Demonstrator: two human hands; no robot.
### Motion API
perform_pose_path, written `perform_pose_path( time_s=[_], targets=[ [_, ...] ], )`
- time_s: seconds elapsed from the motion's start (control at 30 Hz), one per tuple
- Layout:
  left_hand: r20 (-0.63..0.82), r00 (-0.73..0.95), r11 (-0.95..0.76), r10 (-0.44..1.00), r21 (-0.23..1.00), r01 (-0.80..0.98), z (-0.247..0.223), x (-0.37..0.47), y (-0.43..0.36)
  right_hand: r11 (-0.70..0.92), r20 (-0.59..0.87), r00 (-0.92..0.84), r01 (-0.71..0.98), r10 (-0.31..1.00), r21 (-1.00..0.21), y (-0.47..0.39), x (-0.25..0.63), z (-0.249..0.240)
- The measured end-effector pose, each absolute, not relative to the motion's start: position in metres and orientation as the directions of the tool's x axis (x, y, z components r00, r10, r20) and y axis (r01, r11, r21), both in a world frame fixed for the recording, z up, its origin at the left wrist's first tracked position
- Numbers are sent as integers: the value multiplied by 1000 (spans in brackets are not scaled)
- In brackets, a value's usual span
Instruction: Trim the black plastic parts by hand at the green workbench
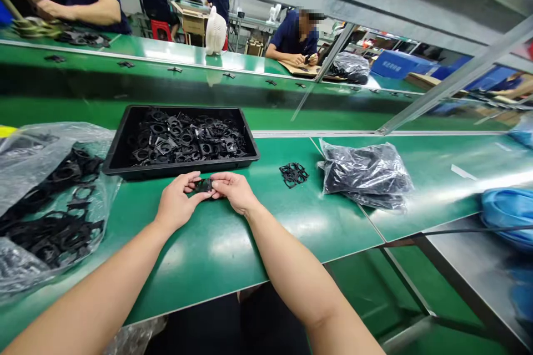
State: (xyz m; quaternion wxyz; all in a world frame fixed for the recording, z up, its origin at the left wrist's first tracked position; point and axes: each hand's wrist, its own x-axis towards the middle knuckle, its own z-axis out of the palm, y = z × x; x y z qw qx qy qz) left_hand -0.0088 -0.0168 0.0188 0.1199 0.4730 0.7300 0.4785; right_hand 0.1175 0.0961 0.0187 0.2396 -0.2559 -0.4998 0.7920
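Between my fingertips is a small flat black plastic part (pixel 203 185), held just in front of the black tray. My left hand (pixel 178 197) pinches its left side, and my right hand (pixel 234 191) pinches its right side. The fingers cover its edges, so its full outline is hidden. The black tray (pixel 183 171) holds a heap of black plastic frames (pixel 187 136) with round openings. To the left, an open clear plastic bag (pixel 79 132) holds more black ring-shaped parts (pixel 54 233). A small cluster of thin black pieces (pixel 293 175) lies to the right of my hands.
A filled clear bag (pixel 366 175) lies on the green table (pixel 208 249) at right. Behind the tray runs a belt (pixel 166 89) with spaced black parts. A metal post (pixel 433 80) slants down at right, near a blue bundle (pixel 510 213). Co-workers (pixel 293 39) sit across.
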Motion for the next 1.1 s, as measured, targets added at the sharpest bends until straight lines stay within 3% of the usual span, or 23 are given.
perform_pose_path(
  time_s=[0.2, 0.37, 0.7, 0.87, 1.0, 1.1],
  targets=[
    [498, -383, -27, 778, 636, 771, 23, -12, -21, -367, -141, -762, -134, 632, -920, 95, 122, 24],
    [506, -293, -75, 812, 587, 806, 25, -10, -22, -365, -112, -803, -137, 585, -921, 93, 124, 23],
    [487, -316, -84, 814, 637, 766, 27, -5, -20, -390, -103, -819, -154, 564, -908, 93, 125, 23],
    [443, -400, -70, 802, 736, 673, 30, 0, -19, -450, -95, -823, -206, 560, -869, 95, 125, 23],
    [357, -453, -69, 817, 840, 538, 26, 2, -19, -406, -68, -823, -205, 563, -891, 94, 124, 24],
    [362, -472, -70, 804, 846, 529, 24, 0, -19, -385, -75, -826, -178, 558, -905, 93, 124, 26]
  ],
)
